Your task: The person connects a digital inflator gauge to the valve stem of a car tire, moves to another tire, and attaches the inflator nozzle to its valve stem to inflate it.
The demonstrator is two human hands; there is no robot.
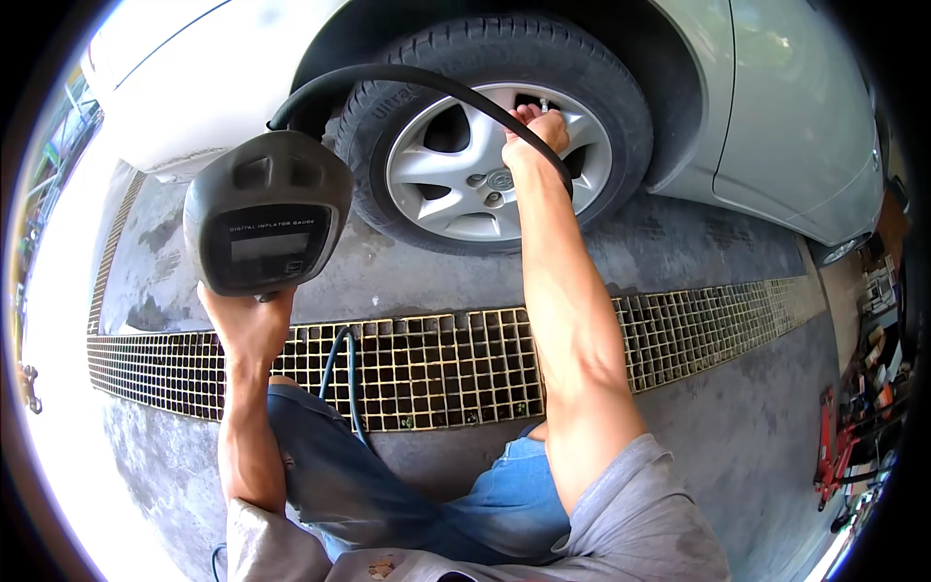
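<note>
My left hand [247, 325] grips a black digital inflator gauge [269, 213] from below, its screen facing me. A thick black hose [417, 76] leaves the top of the gauge, arches over the tire [383, 184] and crosses my right wrist. Against the silver alloy wheel [436, 167], near the top of its rim, my right hand [541, 136] has its fingers curled together in a spoke opening. A small silver piece [545, 104], perhaps the valve stem, shows at the fingertips. What the fingers hold is mostly hidden by the hand.
The wheel belongs to a light-coloured car [795, 107]. A metal floor grate [436, 369] runs across the concrete in front of me, with a thin blue air hose [351, 378] over it. A red jack [832, 451] and assorted tools stand at the far right.
</note>
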